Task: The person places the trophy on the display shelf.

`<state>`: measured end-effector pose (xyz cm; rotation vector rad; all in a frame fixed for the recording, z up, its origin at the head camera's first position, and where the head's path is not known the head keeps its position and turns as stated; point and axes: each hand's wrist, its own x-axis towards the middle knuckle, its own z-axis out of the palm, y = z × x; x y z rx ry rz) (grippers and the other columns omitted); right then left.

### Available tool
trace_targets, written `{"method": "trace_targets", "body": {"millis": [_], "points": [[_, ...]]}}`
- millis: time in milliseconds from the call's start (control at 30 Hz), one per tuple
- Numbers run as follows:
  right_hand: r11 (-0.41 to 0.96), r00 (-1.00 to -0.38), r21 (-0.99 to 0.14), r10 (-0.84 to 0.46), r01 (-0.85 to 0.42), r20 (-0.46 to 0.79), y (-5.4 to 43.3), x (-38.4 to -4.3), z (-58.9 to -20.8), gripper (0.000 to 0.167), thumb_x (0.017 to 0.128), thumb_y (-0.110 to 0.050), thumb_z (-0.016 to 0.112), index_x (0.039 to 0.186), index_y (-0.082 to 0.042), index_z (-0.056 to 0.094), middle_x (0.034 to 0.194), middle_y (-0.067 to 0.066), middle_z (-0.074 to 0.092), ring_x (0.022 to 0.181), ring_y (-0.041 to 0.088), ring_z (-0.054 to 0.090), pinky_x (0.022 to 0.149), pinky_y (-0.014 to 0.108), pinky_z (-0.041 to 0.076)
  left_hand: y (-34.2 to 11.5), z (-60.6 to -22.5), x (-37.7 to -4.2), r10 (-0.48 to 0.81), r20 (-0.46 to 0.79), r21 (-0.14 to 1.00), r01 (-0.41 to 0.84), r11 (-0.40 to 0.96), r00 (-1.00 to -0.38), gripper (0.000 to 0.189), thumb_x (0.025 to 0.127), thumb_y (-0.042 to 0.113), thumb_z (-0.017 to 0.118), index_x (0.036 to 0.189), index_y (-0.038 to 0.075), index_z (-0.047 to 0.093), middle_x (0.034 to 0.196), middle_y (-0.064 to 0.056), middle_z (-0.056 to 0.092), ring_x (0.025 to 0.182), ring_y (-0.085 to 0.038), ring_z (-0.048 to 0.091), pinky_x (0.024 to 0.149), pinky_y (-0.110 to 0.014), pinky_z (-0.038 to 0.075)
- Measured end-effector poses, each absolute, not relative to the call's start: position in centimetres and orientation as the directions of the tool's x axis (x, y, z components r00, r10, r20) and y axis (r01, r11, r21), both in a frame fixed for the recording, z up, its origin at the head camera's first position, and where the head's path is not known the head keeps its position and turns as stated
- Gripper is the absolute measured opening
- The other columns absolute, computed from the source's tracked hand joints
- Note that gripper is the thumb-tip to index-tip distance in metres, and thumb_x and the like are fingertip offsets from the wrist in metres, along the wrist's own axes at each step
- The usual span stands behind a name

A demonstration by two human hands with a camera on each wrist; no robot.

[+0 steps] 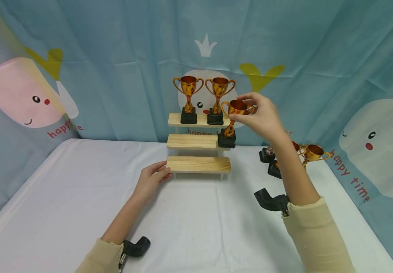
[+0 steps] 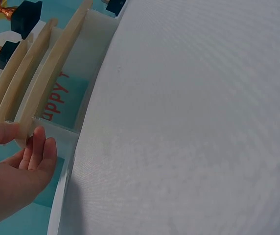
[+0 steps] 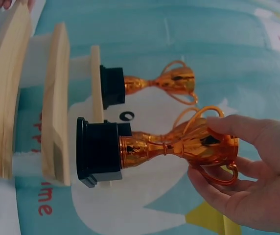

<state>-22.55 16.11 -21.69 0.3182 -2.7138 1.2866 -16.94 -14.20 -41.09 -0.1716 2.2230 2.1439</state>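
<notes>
A three-step wooden display stand [image 1: 198, 164] stands on the white cloth. My left hand [image 1: 151, 179] pinches the left end of its lowest board [image 2: 57, 68], thumb on one side and fingertips on the other. My right hand [image 1: 262, 117] holds a gold trophy cup [image 3: 208, 144] by its bowl. This cup's black base [image 3: 99, 151] is just above the right end of the middle board [image 3: 57, 107], with a thin gap between them. On the top board, a left trophy [image 1: 188, 85] and a right trophy [image 1: 219, 86] stand upright side by side.
Right of the stand, several more trophies [image 1: 313, 152] sit on the table, partly hidden by my right forearm. A blue curtain [image 1: 124, 68] with cartoon prints hangs behind and beside the table [image 1: 196, 227].
</notes>
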Motion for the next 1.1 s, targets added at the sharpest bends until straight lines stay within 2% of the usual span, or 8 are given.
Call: {"method": "trace_targets", "body": {"millis": [167,367,567,767,1100], "points": [[0.619,-0.964,-0.740,-0.151,-0.263,0.217,15.2,-23.0,-21.7,0.059,0.096,-0.023,0.080,0.148,-0.008,0.057,0.146,0.020,0.056,0.115,0.037,0.059,0.087,0.046,0.052,-14.2,-41.1,-17.0,-0.050,-0.110,0.993,-0.112,0.041,-0.993,0.047,0.107,0.003,0.059,0.149,-0.014,0.048,0.115,-0.014,0.063,0.092,-0.009,0.070,0.092,-0.022,0.060],[0.609,-0.957,-0.738,-0.174,-0.291,0.234,13.9,-23.5,-21.7,0.057,0.096,-0.022,0.080,0.146,-0.007,0.058,0.148,0.019,0.055,0.130,0.037,0.052,0.092,0.050,0.052,-14.2,-41.0,-16.9,-0.052,-0.114,0.992,-0.116,0.040,-0.992,0.047,0.107,0.003,0.059,0.149,-0.014,0.048,0.115,-0.013,0.063,0.091,-0.008,0.070,0.092,-0.022,0.061],[0.590,-0.958,-0.755,-0.184,-0.288,0.221,12.7,-23.9,-21.8,0.056,0.096,-0.022,0.081,0.145,-0.008,0.059,0.146,0.018,0.057,0.123,0.035,0.056,0.090,0.046,0.053,-14.2,-41.0,-16.8,-0.044,-0.113,0.992,-0.115,0.045,-0.993,0.047,0.107,0.003,0.059,0.149,-0.014,0.048,0.117,-0.014,0.062,0.093,-0.008,0.070,0.093,-0.022,0.060],[0.579,-0.955,-0.760,-0.200,-0.296,0.219,11.7,-24.5,-22.0,0.058,0.095,-0.019,0.081,0.146,-0.008,0.057,0.150,0.018,0.054,0.138,0.036,0.050,0.099,0.051,0.053,-14.2,-41.0,-16.9,-0.043,-0.112,0.993,-0.114,0.041,-0.993,0.047,0.107,0.003,0.059,0.150,-0.013,0.048,0.116,-0.014,0.063,0.090,-0.006,0.070,0.091,-0.020,0.060],[0.556,-0.947,-0.769,-0.231,-0.316,0.222,9.7,-24.6,-22.3,0.056,0.094,-0.018,0.082,0.143,-0.007,0.058,0.149,0.016,0.054,0.140,0.033,0.048,0.104,0.050,0.053,-14.2,-41.0,-16.9,-0.040,-0.109,0.993,-0.111,0.042,-0.993,0.047,0.107,0.002,0.058,0.150,-0.014,0.047,0.116,-0.014,0.062,0.091,-0.006,0.070,0.089,-0.017,0.059]]}}
